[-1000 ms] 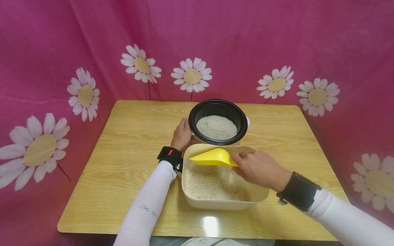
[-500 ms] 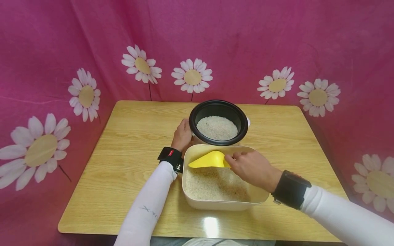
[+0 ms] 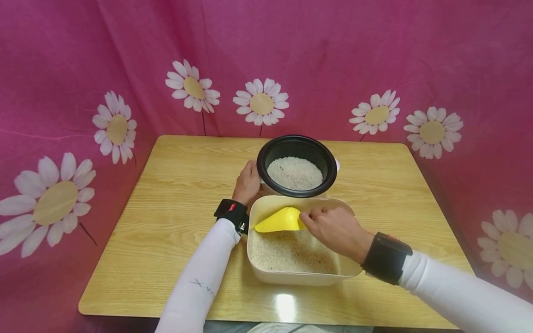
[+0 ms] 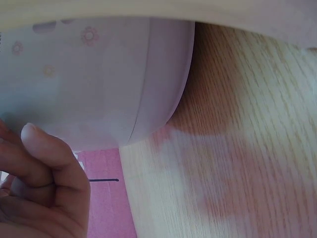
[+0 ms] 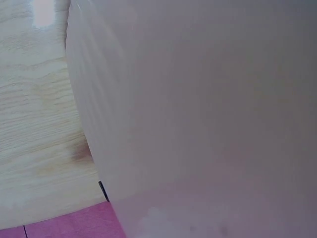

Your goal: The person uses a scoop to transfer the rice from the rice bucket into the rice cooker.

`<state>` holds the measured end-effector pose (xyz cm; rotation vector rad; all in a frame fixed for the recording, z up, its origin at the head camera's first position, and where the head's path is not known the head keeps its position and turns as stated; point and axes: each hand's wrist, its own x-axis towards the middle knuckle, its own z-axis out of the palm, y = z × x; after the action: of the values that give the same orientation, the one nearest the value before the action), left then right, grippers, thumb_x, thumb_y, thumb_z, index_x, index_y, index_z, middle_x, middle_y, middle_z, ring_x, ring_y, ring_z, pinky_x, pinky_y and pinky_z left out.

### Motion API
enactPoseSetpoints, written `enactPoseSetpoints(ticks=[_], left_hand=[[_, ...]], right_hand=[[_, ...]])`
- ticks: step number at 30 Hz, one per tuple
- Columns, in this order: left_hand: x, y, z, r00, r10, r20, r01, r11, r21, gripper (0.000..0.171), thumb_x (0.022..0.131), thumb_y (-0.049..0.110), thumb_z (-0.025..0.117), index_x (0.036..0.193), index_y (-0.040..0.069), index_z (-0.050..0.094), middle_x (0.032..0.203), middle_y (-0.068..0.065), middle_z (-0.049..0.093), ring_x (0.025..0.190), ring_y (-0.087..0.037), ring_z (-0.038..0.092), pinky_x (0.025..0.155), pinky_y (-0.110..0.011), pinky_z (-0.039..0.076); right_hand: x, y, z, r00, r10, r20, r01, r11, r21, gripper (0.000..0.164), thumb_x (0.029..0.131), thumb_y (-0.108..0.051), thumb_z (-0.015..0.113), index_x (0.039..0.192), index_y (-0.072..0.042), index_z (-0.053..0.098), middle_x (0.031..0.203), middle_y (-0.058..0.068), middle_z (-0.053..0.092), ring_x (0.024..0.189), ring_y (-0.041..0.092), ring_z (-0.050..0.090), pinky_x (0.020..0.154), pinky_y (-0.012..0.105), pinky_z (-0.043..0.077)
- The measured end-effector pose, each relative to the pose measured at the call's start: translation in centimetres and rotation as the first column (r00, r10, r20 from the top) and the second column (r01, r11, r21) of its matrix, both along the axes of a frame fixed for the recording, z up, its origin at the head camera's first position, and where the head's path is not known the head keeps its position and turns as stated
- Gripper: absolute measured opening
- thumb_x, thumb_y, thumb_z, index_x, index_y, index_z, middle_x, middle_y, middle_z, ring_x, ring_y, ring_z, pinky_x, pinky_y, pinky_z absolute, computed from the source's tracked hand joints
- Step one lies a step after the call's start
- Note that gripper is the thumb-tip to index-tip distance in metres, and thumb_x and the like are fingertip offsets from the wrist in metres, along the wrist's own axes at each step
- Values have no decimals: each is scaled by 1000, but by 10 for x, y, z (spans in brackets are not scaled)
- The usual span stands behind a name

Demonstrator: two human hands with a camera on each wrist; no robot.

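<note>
Here at the left, part of the left hand (image 3: 247,180) is lost beside the cooker (image 4: 84,84), and the left wrist view crops its fingers at the edge. The cooker's lower front hides behind the cream tub (image 3: 291,279) in the head view, the handle of the yellow scoop (image 3: 280,220) disappears inside the right hand (image 3: 339,231), and a blurred pale surface fills most of the right wrist view, too vague to name.

Now the setting: pink cloth (image 3: 312,46) with white daisies (image 3: 261,103) runs left, back and right around a wood-grain counter (image 3: 187,185), a glare spot (image 3: 285,307) shining near the front edge. The cooker stands mid-counter, rice (image 3: 294,173) in its black pot (image 3: 296,147); just in front sits the tub, rice in there too.

And the hands! The left lies against the cooker's left side, but whether its fingers curl around anything, I cannot tell. The right, over the tub, is clenched on the scoop's handle; the scoop's yellow bowl is at the tub's back left, tip pointing left, and whether it touches the rice is hard to see
</note>
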<state>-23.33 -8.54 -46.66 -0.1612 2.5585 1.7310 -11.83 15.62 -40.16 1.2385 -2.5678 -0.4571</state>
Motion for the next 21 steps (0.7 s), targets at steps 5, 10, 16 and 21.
enactPoseSetpoints(ticks=[5,10,16,21], left_hand=[[1,0,0,1000,-1,0,1,1000,10,45,113,42,26,138,17,54,101,-11,61,79,-20,57,70,-27,45],[2,0,0,1000,4,6,-4,1000,18,45,113,43,27,139,18,53,106,-12,63,82,-21,58,71,-28,45],[2,1,0,1000,4,9,-5,1000,18,45,113,44,26,139,18,54,105,-11,62,82,-22,57,71,-28,45],[2,1,2,1000,3,5,-3,1000,9,46,113,45,26,135,17,54,100,-11,60,82,-22,57,72,-29,44]], right_hand=[[2,0,-3,999,-14,42,14,1000,5,41,84,-17,87,108,-11,55,82,5,64,58,16,42,51,23,40],[3,1,-9,999,-6,35,7,1000,-13,37,86,-15,85,107,-11,54,82,5,63,58,16,43,50,23,38],[3,3,-13,994,-37,106,40,999,-19,35,87,-13,83,108,-13,55,83,4,63,59,15,44,50,23,39],[4,4,-16,984,-60,168,65,998,-24,35,87,-12,82,110,-14,55,86,4,63,60,15,43,52,23,39]])
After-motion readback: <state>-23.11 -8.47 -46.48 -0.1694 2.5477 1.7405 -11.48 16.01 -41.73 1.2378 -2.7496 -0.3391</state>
